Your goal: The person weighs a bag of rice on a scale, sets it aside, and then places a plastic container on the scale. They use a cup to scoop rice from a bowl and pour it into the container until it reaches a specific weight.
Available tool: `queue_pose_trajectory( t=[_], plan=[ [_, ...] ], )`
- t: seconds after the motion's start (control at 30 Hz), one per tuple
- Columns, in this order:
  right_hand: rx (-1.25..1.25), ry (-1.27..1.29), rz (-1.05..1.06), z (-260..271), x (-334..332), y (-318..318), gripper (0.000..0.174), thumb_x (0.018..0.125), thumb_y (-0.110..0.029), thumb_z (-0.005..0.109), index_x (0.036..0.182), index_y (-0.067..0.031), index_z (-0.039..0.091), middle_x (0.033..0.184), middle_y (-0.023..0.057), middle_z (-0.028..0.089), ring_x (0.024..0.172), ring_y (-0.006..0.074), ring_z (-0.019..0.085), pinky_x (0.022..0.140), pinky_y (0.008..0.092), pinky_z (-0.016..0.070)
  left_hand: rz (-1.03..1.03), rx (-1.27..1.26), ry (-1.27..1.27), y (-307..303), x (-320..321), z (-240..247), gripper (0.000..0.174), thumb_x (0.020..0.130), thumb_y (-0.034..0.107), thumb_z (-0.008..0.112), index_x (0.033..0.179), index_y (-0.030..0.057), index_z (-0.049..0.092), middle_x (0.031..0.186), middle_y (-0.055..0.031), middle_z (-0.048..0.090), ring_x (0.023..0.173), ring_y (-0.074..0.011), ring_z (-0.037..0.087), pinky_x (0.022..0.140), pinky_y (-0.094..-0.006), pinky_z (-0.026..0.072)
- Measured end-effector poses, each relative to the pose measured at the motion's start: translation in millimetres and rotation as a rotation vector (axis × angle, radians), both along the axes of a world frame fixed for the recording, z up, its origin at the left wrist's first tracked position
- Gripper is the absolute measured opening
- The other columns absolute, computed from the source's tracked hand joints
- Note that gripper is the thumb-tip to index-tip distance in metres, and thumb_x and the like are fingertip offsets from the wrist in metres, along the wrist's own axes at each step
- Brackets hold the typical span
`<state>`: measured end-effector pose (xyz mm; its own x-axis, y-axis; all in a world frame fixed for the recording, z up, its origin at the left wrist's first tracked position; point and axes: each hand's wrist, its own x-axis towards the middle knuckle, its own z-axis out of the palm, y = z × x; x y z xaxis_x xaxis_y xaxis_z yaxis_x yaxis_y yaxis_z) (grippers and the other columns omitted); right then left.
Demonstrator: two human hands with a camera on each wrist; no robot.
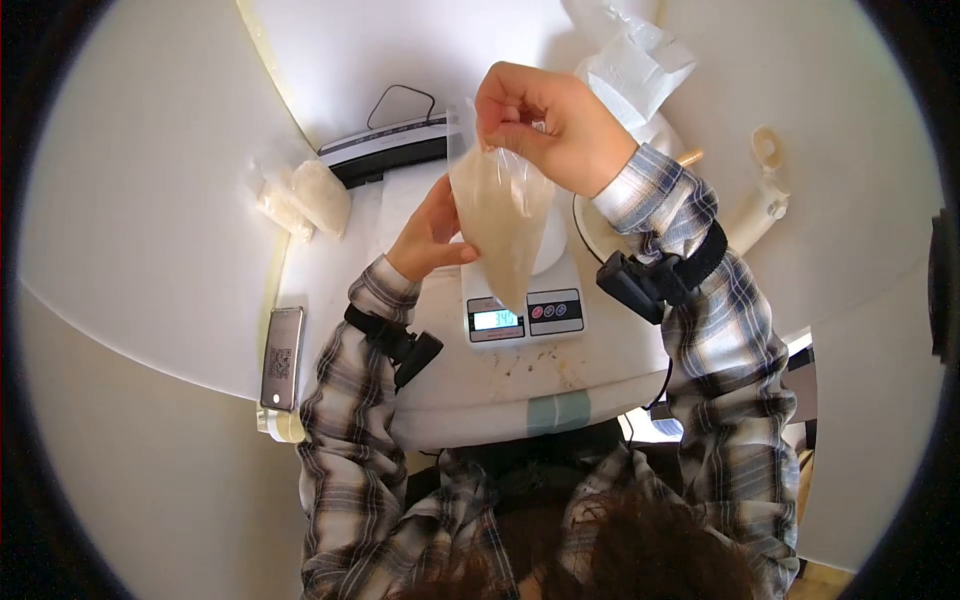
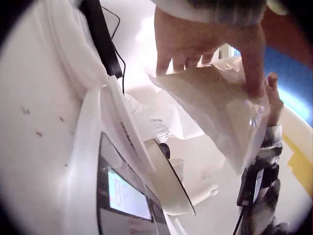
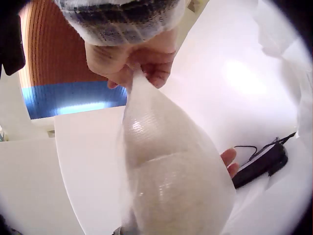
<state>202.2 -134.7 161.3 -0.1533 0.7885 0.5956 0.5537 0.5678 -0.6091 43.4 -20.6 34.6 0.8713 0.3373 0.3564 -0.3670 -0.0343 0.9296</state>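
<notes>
A clear plastic bag [image 1: 500, 225] filled with a pale beige, powdery or grainy content hangs tilted over a white digital kitchen scale [image 1: 478, 335]. My right hand [image 1: 555, 125] pinches the bag's gathered top, also seen in the right wrist view, where the bag [image 3: 181, 191] bulges below the fingers. At the bag's left side, my left hand [image 1: 432, 235] holds it between thumb and fingers. The left wrist view shows those fingers [image 2: 164, 63] spread along one side of the bag and the thumb on the other. Part of the scale's round platform is hidden behind the bag. Its display [image 1: 496, 320] is lit.
Two filled bags [image 1: 322, 198] lie at the left beside a black-and-silver appliance [image 1: 390, 148] with a cord. A phone [image 1: 283, 350] sits at the table's left edge. Behind the right forearm are a dark-rimmed pale bowl [image 1: 592, 228] and a white package [image 1: 640, 75]. Brown specks [image 1: 540, 365] dot the table front.
</notes>
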Motion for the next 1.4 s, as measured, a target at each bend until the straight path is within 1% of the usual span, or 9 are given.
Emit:
queue_pose_trajectory(
  t=[0.2, 0.4, 0.5, 0.57, 0.67, 0.9, 1.13, 1.3, 1.4],
  plan=[
    [0.031, -0.048, 0.05, 2.1, 0.3, -2.9, 0.006, 0.08, 0.003, 0.053, 0.081, -0.0022, 0.051, 0.073, 0.0015, 0.054, 0.069, 0.0096, 0.05, 0.068, 0.0239, 0.0434, -0.159, -0.054, 0.152, -1.3, -8.0, 0.2, 0.109, 0.055, 0.027, 0.086, 0.139, 0.0039, 0.02, 0.134, -0.0086, 0.039, 0.125, -0.0218, 0.037, 0.105, -0.0394, 0.026],
    [0.03, -0.026, -0.021, -6.1, 4.6, -3.0, 0.012, 0.08, -0.001, 0.058, 0.091, -0.0033, 0.054, 0.081, 0.0032, 0.058, 0.077, 0.0107, 0.053, 0.073, 0.0251, 0.0445, 0.073, -0.098, -0.016, -17.9, 2.5, -3.8, 0.09, 0.061, 0.007, 0.081, 0.133, 0.0022, 0.028, 0.124, -0.0089, 0.048, 0.114, -0.0206, 0.049, 0.097, -0.0369, 0.0394],
    [0.228, 0.071, -0.27, -27.6, 12.8, -6.0, 0.039, 0.077, -0.007, 0.066, 0.113, -0.0056, 0.05, 0.092, 0.0048, 0.06, 0.088, 0.0129, 0.054, 0.078, 0.0269, 0.0453, 0.294, -0.055, -0.111, -18.5, 6.9, -9.4, 0.08, 0.063, -0.001, 0.077, 0.129, 0.0016, 0.03, 0.121, -0.0102, 0.049, 0.111, -0.0211, 0.05, 0.094, -0.0354, 0.0434],
    [0.005, 0.191, -0.34, -48.0, 19.7, -15.9, 0.065, 0.072, -0.014, 0.073, 0.127, -0.0068, 0.039, 0.102, 0.0072, 0.059, 0.098, 0.0164, 0.053, 0.082, 0.03, 0.0458, 0.413, -0.013, -0.171, -14.9, 8.6, -14.6, 0.076, 0.064, -0.003, 0.076, 0.125, 0.0014, 0.031, 0.119, -0.0111, 0.049, 0.111, -0.022, 0.051, 0.092, -0.0351, 0.0451],
    [-0.33, 0.01, -0.375, -71.1, 15.7, -27.6, 0.073, 0.069, -0.017, 0.077, 0.129, -0.0056, 0.037, 0.108, 0.0102, 0.058, 0.099, 0.0189, 0.054, 0.079, 0.0302, 0.0477, 0.479, 0.045, -0.18, -19.0, 12.4, -11.0, 0.073, 0.064, -0.003, 0.076, 0.122, 0.0021, 0.032, 0.118, -0.0111, 0.049, 0.109, -0.0219, 0.051, 0.091, -0.0351, 0.0458],
    [-0.223, 0.038, -0.463, -102.7, 25.5, -13.2, 0.043, 0.071, -0.017, 0.074, 0.106, 0.0008, 0.055, 0.081, 0.0138, 0.066, 0.074, 0.0201, 0.066, 0.068, 0.0291, 0.0517, 0.407, 0.147, -0.066, -16.1, 27.7, -26.5, 0.069, 0.069, 0.002, 0.074, 0.123, 0.0027, 0.03, 0.119, -0.0108, 0.045, 0.11, -0.0194, 0.047, 0.092, -0.0335, 0.0439],
    [-0.191, -0.042, -0.507, -104.4, 31.1, -8.9, 0.043, 0.072, -0.019, 0.073, 0.106, 0.0001, 0.055, 0.084, 0.0147, 0.066, 0.075, 0.024, 0.066, 0.067, 0.0319, 0.0517, 0.347, 0.284, 0.005, -3.1, 32.8, -32.3, 0.074, 0.074, 0.009, 0.071, 0.129, 0.0028, 0.023, 0.122, -0.0116, 0.041, 0.116, -0.0199, 0.041, 0.098, -0.0332, 0.0362],
    [-0.135, -0.422, -0.616, -129.0, 38.3, -7.0, 0.05, 0.073, -0.029, 0.07, 0.114, -0.0046, 0.053, 0.092, 0.0127, 0.065, 0.088, 0.0284, 0.061, 0.081, 0.0377, 0.0447, 0.28, 0.335, 0.185, 9.5, 28.9, -51.2, 0.084, 0.072, 0.009, 0.073, 0.134, 0.0018, 0.017, 0.127, -0.0137, 0.039, 0.121, -0.0222, 0.038, 0.101, -0.0337, 0.033],
    [-0.135, -0.425, -0.59, -129.1, 38.8, -13.1, 0.054, 0.072, -0.029, 0.071, 0.116, -0.0054, 0.052, 0.097, 0.0124, 0.064, 0.091, 0.0278, 0.059, 0.085, 0.0371, 0.0417, 0.286, 0.371, 0.21, 7.3, 25.4, -49.3, 0.09, 0.068, 0.01, 0.075, 0.135, 0.001, 0.016, 0.132, -0.0156, 0.036, 0.124, -0.0235, 0.035, 0.102, -0.0341, 0.0318]
  ],
)
